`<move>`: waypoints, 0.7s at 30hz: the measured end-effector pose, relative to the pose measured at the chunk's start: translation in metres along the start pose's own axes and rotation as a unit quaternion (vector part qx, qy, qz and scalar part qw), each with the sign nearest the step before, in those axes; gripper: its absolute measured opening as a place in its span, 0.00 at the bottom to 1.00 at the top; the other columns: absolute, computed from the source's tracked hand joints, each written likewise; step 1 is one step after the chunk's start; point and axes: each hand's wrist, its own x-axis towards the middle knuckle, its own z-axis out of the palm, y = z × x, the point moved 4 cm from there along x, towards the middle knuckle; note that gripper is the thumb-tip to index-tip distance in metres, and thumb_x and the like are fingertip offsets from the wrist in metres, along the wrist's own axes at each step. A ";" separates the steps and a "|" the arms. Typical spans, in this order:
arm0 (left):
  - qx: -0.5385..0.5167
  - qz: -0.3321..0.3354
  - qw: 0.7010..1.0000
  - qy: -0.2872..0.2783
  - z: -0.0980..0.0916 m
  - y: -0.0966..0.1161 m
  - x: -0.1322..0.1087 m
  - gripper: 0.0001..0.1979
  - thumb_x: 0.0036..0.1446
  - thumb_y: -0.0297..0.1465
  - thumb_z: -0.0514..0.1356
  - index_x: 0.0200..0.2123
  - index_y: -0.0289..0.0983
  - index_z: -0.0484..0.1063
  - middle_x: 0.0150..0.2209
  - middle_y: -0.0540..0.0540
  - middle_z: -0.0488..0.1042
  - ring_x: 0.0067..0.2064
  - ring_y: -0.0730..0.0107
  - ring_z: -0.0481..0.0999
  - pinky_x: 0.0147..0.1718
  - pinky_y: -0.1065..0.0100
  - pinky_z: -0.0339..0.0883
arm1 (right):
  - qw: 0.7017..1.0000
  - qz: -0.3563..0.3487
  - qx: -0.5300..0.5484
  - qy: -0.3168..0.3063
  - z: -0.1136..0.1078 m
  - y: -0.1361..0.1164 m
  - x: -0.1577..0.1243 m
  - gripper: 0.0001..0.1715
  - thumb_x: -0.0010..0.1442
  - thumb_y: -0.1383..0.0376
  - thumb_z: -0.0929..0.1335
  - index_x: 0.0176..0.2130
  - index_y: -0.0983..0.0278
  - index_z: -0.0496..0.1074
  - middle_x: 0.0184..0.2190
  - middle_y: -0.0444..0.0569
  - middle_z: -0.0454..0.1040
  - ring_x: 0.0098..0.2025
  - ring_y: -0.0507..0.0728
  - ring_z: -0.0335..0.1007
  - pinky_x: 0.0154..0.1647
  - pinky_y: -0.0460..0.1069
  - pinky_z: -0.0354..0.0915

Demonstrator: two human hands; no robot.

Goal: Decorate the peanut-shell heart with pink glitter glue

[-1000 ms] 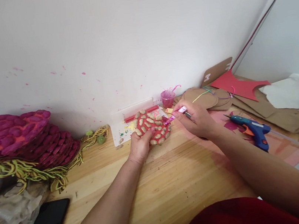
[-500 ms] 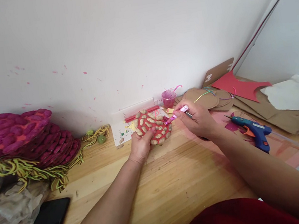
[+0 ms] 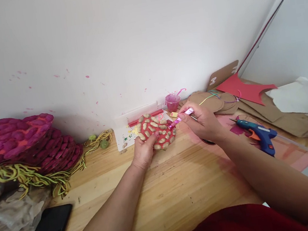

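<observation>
One round red disc (image 3: 158,129), studded with ridged, tan peanut shells (image 3: 154,124), is pinched at its near-left edge by the left hand (image 3: 143,150) over a grained wooden bench (image 3: 166,194). The right hand (image 3: 203,123) pinches a slim, pink-smeared brush (image 3: 181,117), its tip at the disc's right edge. Beyond the hands stands a translucent, pink-stained cup (image 3: 172,100); to their left, a stack of knobbly magenta discs (image 3: 15,136).
</observation>
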 end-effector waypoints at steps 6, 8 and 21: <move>0.000 -0.014 1.000 0.010 0.002 0.002 -0.002 0.19 0.43 0.38 0.77 0.37 0.34 0.82 0.38 0.38 0.85 0.38 0.51 0.86 0.45 0.52 0.80 | 1.000 0.003 -0.002 -0.003 0.001 0.000 0.000 0.06 0.67 0.64 0.66 0.36 0.61 0.69 0.28 0.43 0.71 0.29 0.52 0.64 0.31 0.48 0.58; -0.005 -0.020 1.000 0.022 0.001 0.002 -0.002 0.19 0.42 0.38 0.77 0.36 0.34 0.81 0.37 0.38 0.85 0.37 0.50 0.86 0.44 0.51 0.80 | 1.000 0.004 -0.005 -0.006 0.001 0.000 0.000 0.06 0.67 0.63 0.66 0.36 0.61 0.68 0.27 0.43 0.70 0.28 0.52 0.63 0.30 0.48 0.58; -0.004 -0.029 0.999 0.026 0.004 0.004 -0.004 0.21 0.39 0.38 0.78 0.35 0.34 0.81 0.37 0.37 0.85 0.40 0.46 0.85 0.45 0.49 0.80 | 1.000 0.003 -0.015 -0.003 -0.002 -0.001 0.000 0.07 0.68 0.62 0.66 0.35 0.61 0.68 0.27 0.43 0.71 0.28 0.52 0.62 0.30 0.49 0.56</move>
